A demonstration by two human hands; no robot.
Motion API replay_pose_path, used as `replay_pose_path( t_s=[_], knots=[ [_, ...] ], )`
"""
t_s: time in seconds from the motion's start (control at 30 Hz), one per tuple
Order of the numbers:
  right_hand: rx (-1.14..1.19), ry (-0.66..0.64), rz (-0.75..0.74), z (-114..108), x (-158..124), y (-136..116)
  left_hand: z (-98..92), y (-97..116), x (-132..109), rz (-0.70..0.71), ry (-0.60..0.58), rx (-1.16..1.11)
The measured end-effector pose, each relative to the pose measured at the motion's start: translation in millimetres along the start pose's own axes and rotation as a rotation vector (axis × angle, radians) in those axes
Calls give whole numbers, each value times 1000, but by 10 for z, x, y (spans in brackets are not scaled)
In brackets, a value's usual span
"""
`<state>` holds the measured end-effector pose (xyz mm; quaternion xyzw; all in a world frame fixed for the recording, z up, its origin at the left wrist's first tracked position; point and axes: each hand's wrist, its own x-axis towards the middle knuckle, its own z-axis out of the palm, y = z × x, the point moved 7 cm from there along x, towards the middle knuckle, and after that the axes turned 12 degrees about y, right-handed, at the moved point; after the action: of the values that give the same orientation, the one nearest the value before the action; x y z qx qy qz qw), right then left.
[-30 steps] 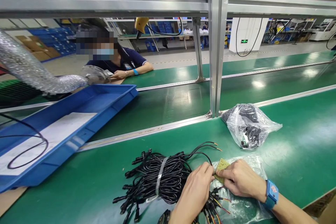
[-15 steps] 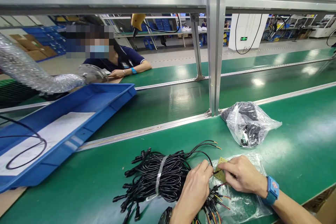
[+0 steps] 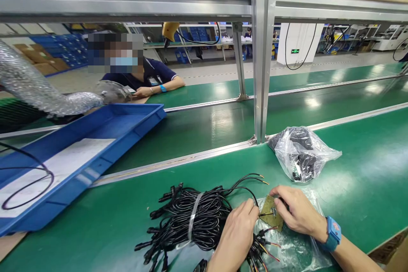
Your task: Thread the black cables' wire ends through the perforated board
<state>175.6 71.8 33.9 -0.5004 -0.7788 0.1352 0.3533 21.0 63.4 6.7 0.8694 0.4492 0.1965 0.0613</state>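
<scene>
A bundle of black cables (image 3: 199,216) lies on the green bench, bound by a pale tie, with black connectors at its left end. My left hand (image 3: 239,229) is closed in a pinch on one black cable (image 3: 253,193) of that bundle. The cable's end reaches over a small yellowish-green flat piece (image 3: 276,222), where a small metallic bit (image 3: 273,211) shows. At the upper right edge of this piece is my right hand (image 3: 298,210), thumb and finger apart. Thin red, yellow and black wire ends (image 3: 267,244) spread below. Under the flat piece lies a clear plastic bag (image 3: 296,250).
A tied clear bag of black parts (image 3: 302,153) sits near the metal post (image 3: 261,59). At left, a blue tray (image 3: 127,138) holds paper and a loose black cable. Across the bench sits a masked person (image 3: 156,74), beside a silver duct (image 3: 41,80).
My right fingers have parted and drawn slightly back, exposing more of the yellowish-green piece and the metallic bit. My left hand keeps its pinch. The view has tilted up slightly.
</scene>
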Motion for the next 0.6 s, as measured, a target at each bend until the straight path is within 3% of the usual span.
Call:
replay_pose_path(
  t_s=[0.4,0.6],
  knots=[
    [87,-16,11,15,9,34,-32,13,-15,6,32,-52],
    [272,33,183,-17,19,156,-88,-17,7,-80,58,-262]
  ],
)
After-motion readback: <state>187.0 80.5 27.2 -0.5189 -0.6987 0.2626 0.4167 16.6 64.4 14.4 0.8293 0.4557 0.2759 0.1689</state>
